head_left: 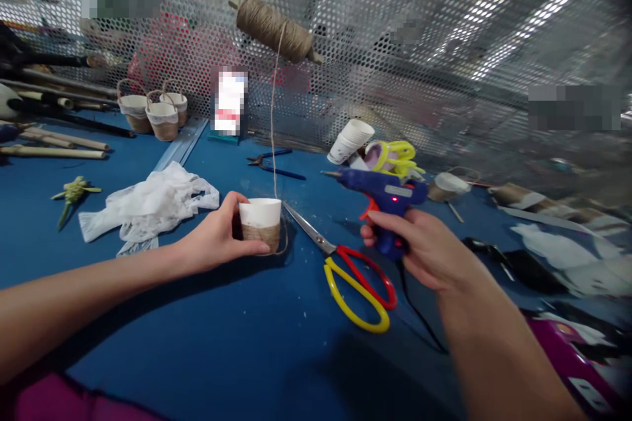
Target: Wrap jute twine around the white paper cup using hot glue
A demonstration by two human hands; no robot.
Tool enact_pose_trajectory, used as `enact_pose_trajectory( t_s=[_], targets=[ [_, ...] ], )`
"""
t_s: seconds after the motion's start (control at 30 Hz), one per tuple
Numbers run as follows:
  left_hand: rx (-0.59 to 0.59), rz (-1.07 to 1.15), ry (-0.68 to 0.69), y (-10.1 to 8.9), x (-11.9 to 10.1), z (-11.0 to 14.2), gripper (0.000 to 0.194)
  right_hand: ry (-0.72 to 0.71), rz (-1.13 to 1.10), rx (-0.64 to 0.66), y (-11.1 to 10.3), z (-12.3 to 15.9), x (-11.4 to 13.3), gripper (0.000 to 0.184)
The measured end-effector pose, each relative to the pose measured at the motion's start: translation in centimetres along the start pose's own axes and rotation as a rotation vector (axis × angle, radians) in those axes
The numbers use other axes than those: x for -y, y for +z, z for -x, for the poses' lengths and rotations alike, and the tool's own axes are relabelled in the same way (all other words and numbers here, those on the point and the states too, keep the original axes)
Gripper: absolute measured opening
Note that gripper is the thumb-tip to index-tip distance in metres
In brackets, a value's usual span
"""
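Note:
My left hand (224, 230) grips a white paper cup (261, 212) whose lower half is wrapped in brown twine. The twine runs up from the cup to a spool (274, 29) mounted at the mesh panel. In my right hand (415, 240) is a blue hot glue gun (385, 185) with an orange trigger and a lit red light; its nozzle points left, apart from the cup. Between my hands lie scissors (320, 243) with one red and one yellow handle, blades near the cup. Blue-handled pliers (279, 164) lie behind the cup.
White lace (158, 204) and a small green plant-like piece (74, 194) lie left. Several small twine-wrapped baskets (162, 120) stand at the back left, beside a propped phone (228, 102). Stacked paper cups (349, 141) and a yellow-edged tape roll (390, 156) sit behind the glue gun.

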State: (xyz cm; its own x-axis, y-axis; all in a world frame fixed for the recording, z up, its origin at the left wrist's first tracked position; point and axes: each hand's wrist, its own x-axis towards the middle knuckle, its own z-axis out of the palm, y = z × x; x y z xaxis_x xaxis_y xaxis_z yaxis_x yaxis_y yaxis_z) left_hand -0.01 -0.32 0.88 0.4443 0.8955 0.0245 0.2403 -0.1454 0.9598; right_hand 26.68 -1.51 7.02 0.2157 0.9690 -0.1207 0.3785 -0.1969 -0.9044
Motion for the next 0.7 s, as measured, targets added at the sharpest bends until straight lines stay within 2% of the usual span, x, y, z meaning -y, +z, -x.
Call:
enact_pose_trajectory(
  t_s=[0.13, 0.23, 0.4, 0.5, 0.63, 0.7],
  targets=[
    [0.041, -0.093, -0.032, -0.3, 0.0, 0.1, 0.05, -0.017, -0.069, 0.22, 1.9, 2.8, 0.6, 0.023],
    [0.076, -0.112, -0.045, -0.4, -0.1, 0.2, 0.045, -0.062, -0.043, 0.298, 3.1, 4.3, 0.5, 0.022],
    [0.133, -0.243, -0.036, -1.2, -0.9, 0.0, 0.03, -0.139, 0.04, 0.237, 4.1, 5.6, -0.1, 0.02],
    [0.191, -0.398, -0.045, -1.9, -1.3, -0.2, 0.029, -0.148, 0.141, 0.179, 4.3, 5.7, -0.6, 0.025],
    [0.094, -0.639, 0.157, -2.5, -1.6, -0.5, 0.032, -0.286, 0.334, 0.112, 4.2, 5.7, -1.7, 0.024],
    [0.097, -0.675, 0.239, -2.5, -1.6, -0.5, 0.031, -0.395, 0.386, 0.121, 4.1, 5.8, -2.3, 0.022]
  ],
)
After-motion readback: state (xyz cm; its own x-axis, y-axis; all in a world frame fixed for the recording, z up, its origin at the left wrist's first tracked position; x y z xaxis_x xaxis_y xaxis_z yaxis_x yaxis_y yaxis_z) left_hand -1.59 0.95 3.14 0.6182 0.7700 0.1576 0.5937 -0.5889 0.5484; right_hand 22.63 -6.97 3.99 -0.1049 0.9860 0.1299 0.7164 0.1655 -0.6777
